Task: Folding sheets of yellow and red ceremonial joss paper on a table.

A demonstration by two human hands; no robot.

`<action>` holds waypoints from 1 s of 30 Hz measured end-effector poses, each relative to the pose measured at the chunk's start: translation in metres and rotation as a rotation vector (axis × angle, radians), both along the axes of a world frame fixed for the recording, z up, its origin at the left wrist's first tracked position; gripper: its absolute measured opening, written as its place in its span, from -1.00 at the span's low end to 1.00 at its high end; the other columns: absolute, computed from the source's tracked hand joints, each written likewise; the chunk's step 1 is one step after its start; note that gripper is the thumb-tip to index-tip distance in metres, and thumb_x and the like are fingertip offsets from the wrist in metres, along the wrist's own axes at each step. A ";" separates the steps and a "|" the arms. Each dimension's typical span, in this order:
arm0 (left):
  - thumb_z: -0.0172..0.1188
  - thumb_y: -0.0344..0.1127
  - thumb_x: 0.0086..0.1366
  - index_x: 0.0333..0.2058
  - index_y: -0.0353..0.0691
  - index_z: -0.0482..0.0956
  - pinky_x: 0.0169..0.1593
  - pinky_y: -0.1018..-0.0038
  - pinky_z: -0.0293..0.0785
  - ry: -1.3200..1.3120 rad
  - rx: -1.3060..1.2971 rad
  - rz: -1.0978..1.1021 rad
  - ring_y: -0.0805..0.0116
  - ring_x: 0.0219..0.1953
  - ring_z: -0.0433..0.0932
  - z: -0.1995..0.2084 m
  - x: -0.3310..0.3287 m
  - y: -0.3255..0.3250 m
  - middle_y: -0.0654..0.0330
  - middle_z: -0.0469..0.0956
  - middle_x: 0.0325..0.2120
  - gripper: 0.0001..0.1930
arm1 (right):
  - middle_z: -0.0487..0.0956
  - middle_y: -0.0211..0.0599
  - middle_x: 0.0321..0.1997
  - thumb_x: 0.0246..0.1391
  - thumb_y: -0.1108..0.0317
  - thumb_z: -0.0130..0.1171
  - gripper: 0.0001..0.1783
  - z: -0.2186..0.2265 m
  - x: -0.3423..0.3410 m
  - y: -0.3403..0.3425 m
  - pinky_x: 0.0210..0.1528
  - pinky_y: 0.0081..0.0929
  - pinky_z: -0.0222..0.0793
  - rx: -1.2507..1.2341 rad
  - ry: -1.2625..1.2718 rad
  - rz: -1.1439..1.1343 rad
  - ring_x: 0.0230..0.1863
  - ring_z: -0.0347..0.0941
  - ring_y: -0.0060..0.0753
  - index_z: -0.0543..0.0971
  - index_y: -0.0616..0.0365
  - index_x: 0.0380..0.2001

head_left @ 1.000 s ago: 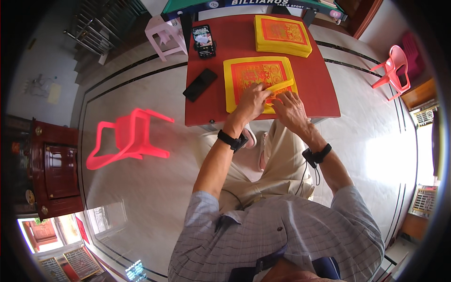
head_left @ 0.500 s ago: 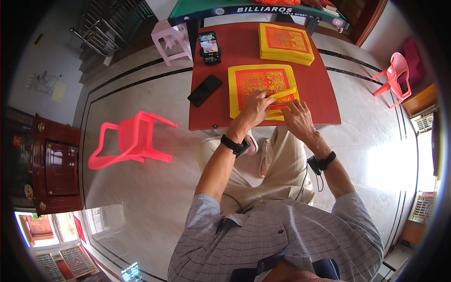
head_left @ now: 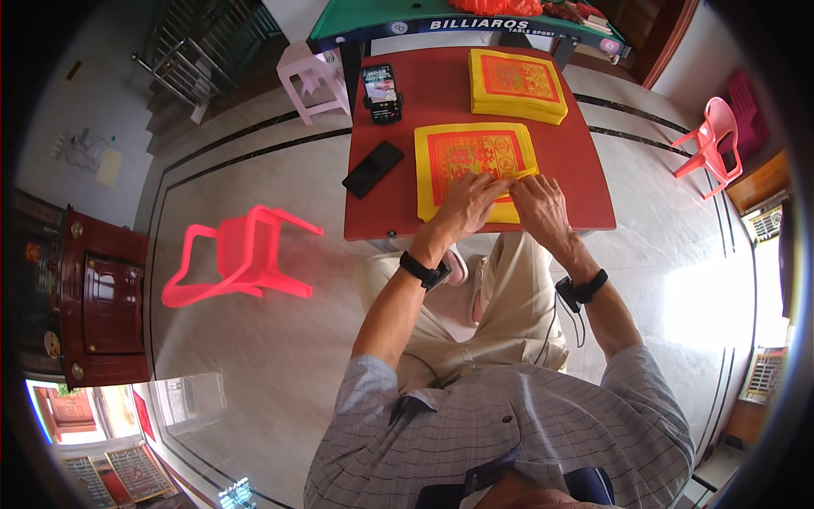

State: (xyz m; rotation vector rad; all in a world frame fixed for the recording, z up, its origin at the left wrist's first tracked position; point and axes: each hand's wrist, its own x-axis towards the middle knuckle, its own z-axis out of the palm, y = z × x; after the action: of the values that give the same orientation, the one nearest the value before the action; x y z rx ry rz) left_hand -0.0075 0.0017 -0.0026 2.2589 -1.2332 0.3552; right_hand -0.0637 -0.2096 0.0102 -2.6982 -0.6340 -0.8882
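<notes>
A near stack of yellow joss paper (head_left: pixel 431 146) with red printing lies at the front of the red table (head_left: pixel 381 212). Over its front right part, both hands grip a sheet whose edge is turned up into a narrow yellow fold (head_left: pixel 525 174). My left hand (head_left: pixel 465 205) pinches the fold from the left, its fingers bent over the paper. Close beside it, my right hand (head_left: pixel 543 208) has its fingertips closed on the fold's right end. The lower part of the sheet is hidden beneath the hands.
A thicker joss paper stack (head_left: pixel 519 83) sits at the far right of the table. A black phone (head_left: pixel 373 169) lies left, with a lit phone on a stand (head_left: pixel 382 93) behind it. Beyond is a green billiard table (head_left: pixel 373 19); a red plastic chair (head_left: pixel 246 250) stands left.
The raised yellow strip has come down lower and shorter between the hands. My left hand has shifted slightly right along it, and the hands are closer together.
</notes>
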 end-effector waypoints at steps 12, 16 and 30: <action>0.15 -0.71 0.24 0.41 0.11 0.42 0.19 0.11 0.47 0.069 0.035 0.017 -0.04 0.14 0.53 0.000 -0.007 0.003 0.00 0.50 0.14 -0.21 | 0.61 -0.29 -0.17 0.15 0.42 0.36 -0.87 0.006 0.004 -0.008 -0.03 -0.23 0.38 -0.016 0.052 -0.059 -0.11 0.52 -0.17 0.65 0.13 -0.22; 0.17 -0.68 0.25 0.28 0.04 0.55 0.18 0.12 0.47 -0.014 -0.026 -0.026 -0.05 0.14 0.54 -0.009 -0.003 0.006 -0.02 0.49 0.19 -0.35 | 0.62 -0.30 -0.16 0.14 0.43 0.36 -0.87 0.009 0.004 -0.009 -0.04 -0.24 0.38 -0.001 0.032 -0.041 -0.11 0.52 -0.18 0.65 0.13 -0.22; 0.43 -0.35 0.20 -0.07 -0.19 0.70 0.09 0.09 0.54 0.037 -0.086 -0.059 -0.05 -0.01 0.57 -0.008 0.006 0.001 0.04 0.60 -0.10 -0.70 | 0.60 -0.24 -0.24 0.13 0.40 0.39 -0.88 0.009 -0.034 -0.035 -0.12 -0.12 0.50 0.199 -0.089 -0.207 -0.17 0.57 -0.06 0.65 0.11 -0.29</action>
State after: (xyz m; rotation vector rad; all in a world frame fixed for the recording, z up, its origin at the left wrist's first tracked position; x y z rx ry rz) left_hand -0.0015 0.0027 -0.0108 2.1425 -1.2391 0.3368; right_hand -0.0974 -0.2448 0.0193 -2.5877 -0.2678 -1.0652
